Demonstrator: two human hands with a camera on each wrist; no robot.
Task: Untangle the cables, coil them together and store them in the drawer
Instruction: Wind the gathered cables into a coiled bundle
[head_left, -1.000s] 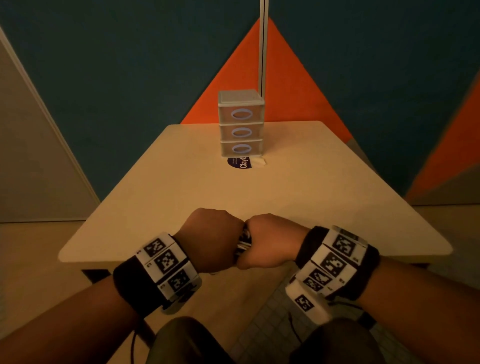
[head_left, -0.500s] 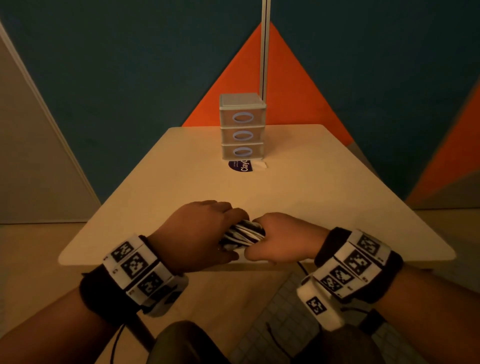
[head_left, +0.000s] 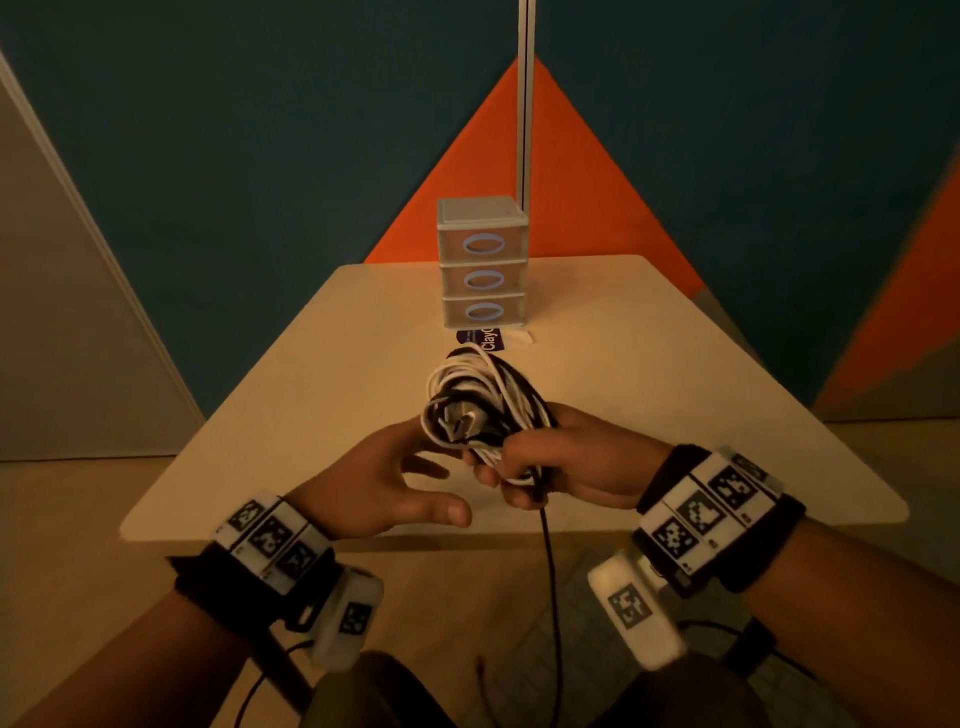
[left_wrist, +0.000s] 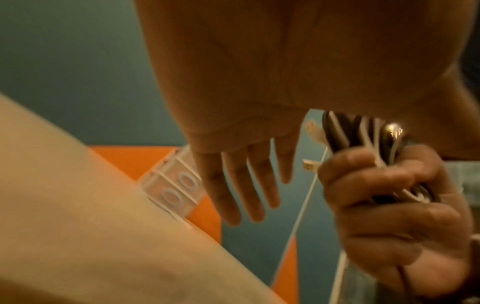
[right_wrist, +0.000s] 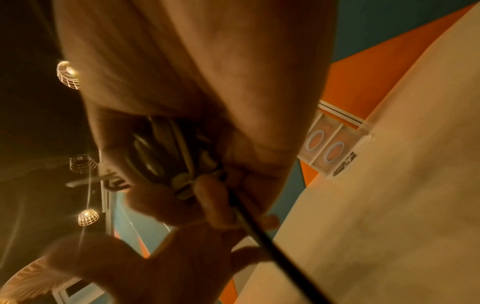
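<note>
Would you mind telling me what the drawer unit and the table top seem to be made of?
The drawer unit looks like translucent frosted plastic: the orange wall tints its fronts in the wrist views, and its oval handles look moulded. The table top looks like a smooth matte cream laminate or painted board; no grain shows, so its core is uncertain.

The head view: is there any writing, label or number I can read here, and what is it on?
"Clay": white letters on the dark purple round sticker lying on the beige table before the small grey three-drawer plastic unit; the rest is cut off.
Black-and-white square-patterned wristbands: coded patterns only, their tiny print too small to read.
The drawer fronts show only oval rings, no words.
</note>
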